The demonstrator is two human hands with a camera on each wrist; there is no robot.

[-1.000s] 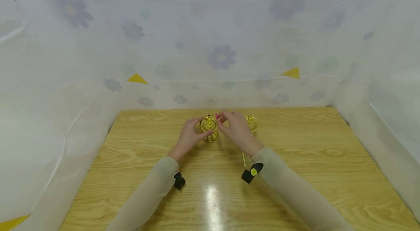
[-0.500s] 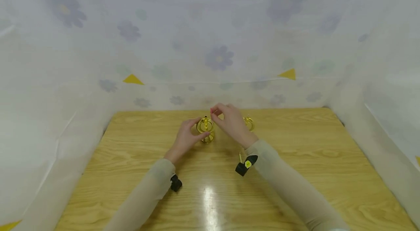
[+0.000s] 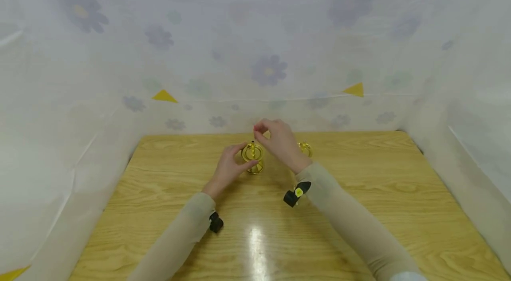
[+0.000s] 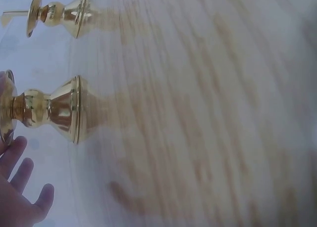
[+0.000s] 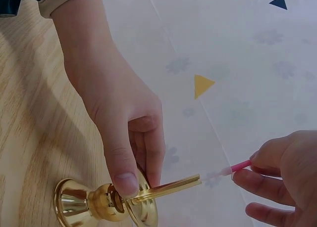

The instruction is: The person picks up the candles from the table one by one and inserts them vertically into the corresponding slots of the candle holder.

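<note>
Two gold candle holders stand at the far middle of the wooden table point(image 3: 359, 210). My left hand point(image 3: 229, 165) grips the left holder point(image 3: 253, 157), thumb and fingers around its stem below the dish point(image 5: 106, 204). An upright gold spike point(image 5: 166, 187) sticks out of its top. My right hand point(image 3: 279, 139) hovers just above it and pinches a thin pink candle point(image 5: 240, 165) at its end, close to the spike's tip but apart from it. The second holder point(image 3: 305, 149) stands to the right, partly hidden behind my right wrist. The left wrist view shows both holders point(image 4: 54, 111) point(image 4: 59, 14).
White sheeting printed with flowers point(image 3: 269, 68) walls in the table at the back and on both sides. Small black wrist cameras point(image 3: 295, 193) sit on both forearms. Bare wood lies in front of the holders.
My right hand has risen and shifted left, bringing the pink candle over the spike of the left holder. The left hand keeps its hold on that holder.
</note>
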